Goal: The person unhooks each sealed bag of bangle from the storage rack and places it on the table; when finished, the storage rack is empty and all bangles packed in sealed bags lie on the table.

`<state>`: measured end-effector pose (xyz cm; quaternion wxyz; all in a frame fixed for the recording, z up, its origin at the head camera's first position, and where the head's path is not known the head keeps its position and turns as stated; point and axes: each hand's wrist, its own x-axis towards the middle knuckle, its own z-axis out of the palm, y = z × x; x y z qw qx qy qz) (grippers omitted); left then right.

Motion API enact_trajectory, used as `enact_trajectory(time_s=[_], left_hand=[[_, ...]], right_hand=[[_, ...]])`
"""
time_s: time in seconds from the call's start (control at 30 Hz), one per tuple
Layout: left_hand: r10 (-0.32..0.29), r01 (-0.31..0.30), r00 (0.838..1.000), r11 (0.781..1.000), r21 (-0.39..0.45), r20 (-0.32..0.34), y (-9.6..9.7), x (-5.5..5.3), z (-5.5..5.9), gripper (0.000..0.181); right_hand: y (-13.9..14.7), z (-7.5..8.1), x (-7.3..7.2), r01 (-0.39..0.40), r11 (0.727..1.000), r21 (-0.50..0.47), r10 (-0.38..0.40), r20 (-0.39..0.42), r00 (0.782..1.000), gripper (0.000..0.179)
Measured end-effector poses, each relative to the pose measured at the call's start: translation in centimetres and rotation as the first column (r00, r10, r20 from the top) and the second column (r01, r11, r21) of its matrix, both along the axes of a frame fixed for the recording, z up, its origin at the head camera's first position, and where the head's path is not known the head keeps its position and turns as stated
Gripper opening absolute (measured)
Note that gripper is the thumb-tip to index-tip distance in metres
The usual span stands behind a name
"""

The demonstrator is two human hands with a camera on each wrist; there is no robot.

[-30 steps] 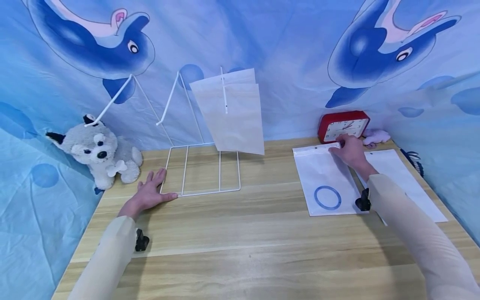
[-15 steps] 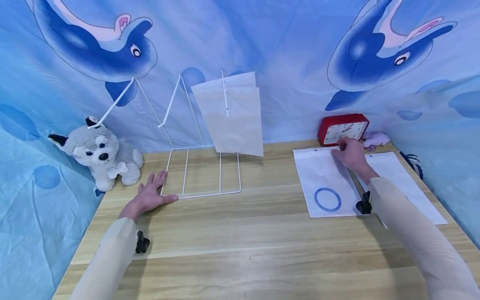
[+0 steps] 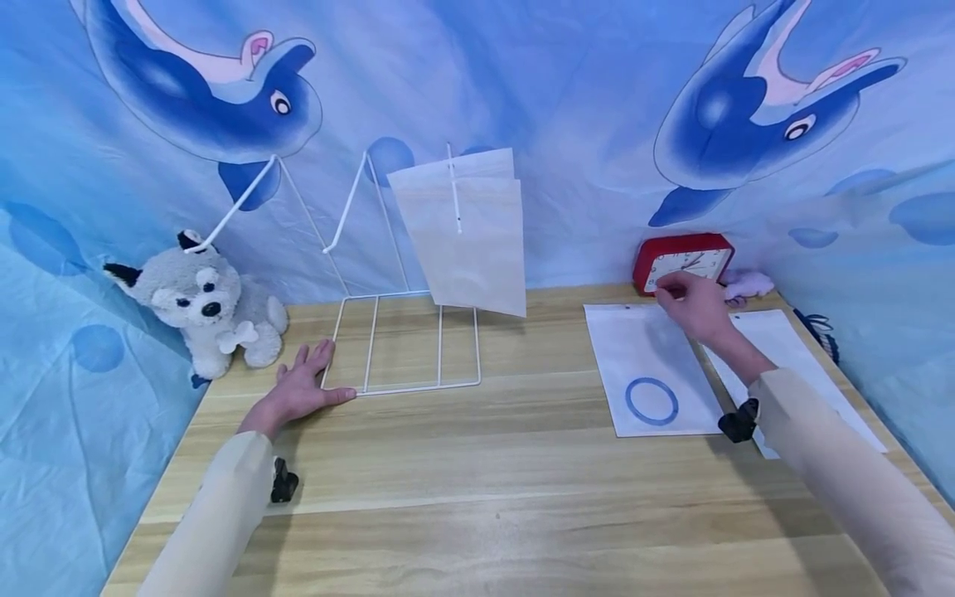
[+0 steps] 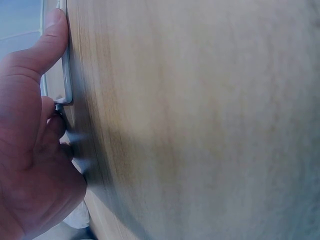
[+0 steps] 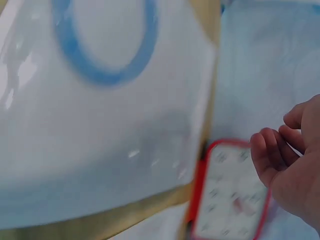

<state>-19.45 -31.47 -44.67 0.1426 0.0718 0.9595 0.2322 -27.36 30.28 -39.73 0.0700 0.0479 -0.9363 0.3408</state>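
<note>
My left hand rests at the front left corner of a white wire display rack, thumb along its front bar and fingers spread at its left side. Two white packets hang from the rack's right prong. On the right, my right hand hovers over the top edge of a flat white packet with a blue ring. Its fingers curve loosely, and nothing shows between them in the right wrist view. The other two prongs carry nothing.
A second white packet lies to the right, partly under the right forearm. Behind stand a red clock and a small purple toy. A grey plush dog sits at the left, before a blue dolphin curtain.
My right hand has let go of the flat packet's top edge and risen slightly, its wrist shifting right. The left hand has stayed at the rack corner.
</note>
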Motion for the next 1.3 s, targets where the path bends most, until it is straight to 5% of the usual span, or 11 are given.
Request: enact_trajectory(time_s=[0.37,0.77,1.07,1.3], left_hand=[[-0.017,0.017,1.0,1.0,-0.009,-0.023,0.5,-0.3,-0.3,0.105],[-0.02,0.019,0.999,0.999,-0.031,-0.031,0.4,-0.3,-0.4,0.103],[-0.014,0.012,0.999,0.999,-0.042,-0.046,-0.2,0.3,-0.3,0.102],[-0.006,0.003,0.998,0.999,-0.047,-0.066,-0.3,0.3,-0.2,0.101]], right_hand=[[-6.0,4.0,1.7,-0.262,0.962,-0.075,0.251,-0.13,0.959,0.021],[-11.1,6.1,1.6,-0.317,0.94,-0.124,0.29,-0.196,0.937,0.025],[-15.4,8.9,0.5,-0.447,0.865,-0.23,0.372,-0.305,0.877,0.032],[-17.6,11.0,-0.5,-0.479,0.816,-0.322,0.377,-0.331,0.865,0.038]])
